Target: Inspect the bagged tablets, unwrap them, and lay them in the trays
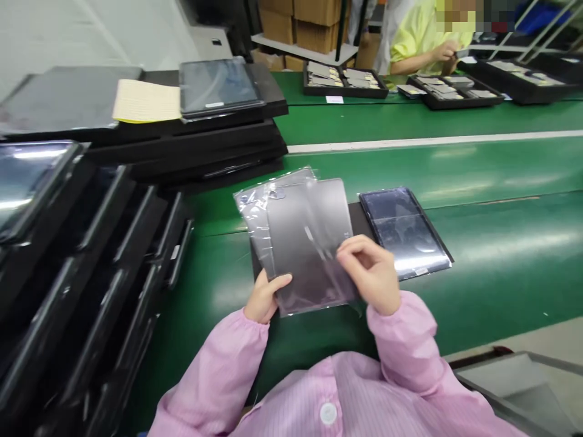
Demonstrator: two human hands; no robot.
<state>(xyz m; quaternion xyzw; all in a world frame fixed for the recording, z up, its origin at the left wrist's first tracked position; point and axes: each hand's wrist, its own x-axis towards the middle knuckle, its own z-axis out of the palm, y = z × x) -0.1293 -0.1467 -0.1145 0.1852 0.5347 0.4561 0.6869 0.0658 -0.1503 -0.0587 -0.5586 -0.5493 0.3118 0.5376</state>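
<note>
My left hand [265, 296] grips the lower left edge of a grey tablet [300, 243], its thumb on top. The tablet's back faces up, with a camera bump near the top left corner. Clear plastic film [259, 227] lies over it and sticks out on the left, wrinkled and shiny. At the right edge my right hand [371, 273] is closed in a pinch on the film, slightly blurred. A dark board [257, 258] shows partly beneath the tablet. Just right of my right hand, another tablet [405, 227] lies screen up on the green surface.
Black trays [113, 261] holding tablets are stacked at left. Behind them, a pile of black trays [191, 149] carries a yellow paper pad [146, 101] and a tablet [221, 85]. Boxes of small parts [345, 82] stand across the bench, near a co-worker in yellow [416, 39].
</note>
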